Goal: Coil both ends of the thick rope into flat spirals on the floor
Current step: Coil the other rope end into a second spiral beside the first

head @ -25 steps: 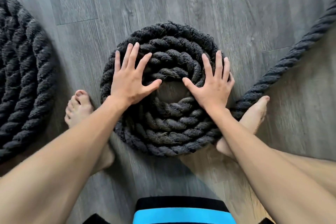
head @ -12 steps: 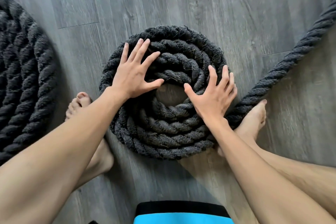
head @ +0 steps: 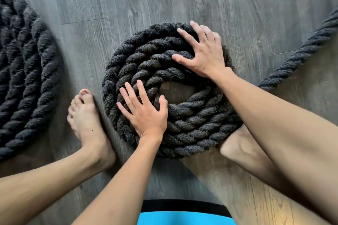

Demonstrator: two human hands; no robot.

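The grey wood-plank floor [head: 237, 5] carries everything. At its left edge lies a large flat spiral of thick black twisted rope [head: 23, 71], seemingly finished, though partly cut off. Between my feet sits the smaller black rope coil [head: 182, 129], its loose tail [head: 301, 51] running off right, uncoiled. My right hand [head: 204, 55] and left hand [head: 146, 113] press on it, grip spread flat, pinching nothing.

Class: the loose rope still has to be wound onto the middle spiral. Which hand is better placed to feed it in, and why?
The right hand. It lies flat on the spiral's far right edge, the side where the loose rope comes in. The left hand presses the near-left coils, farther away.
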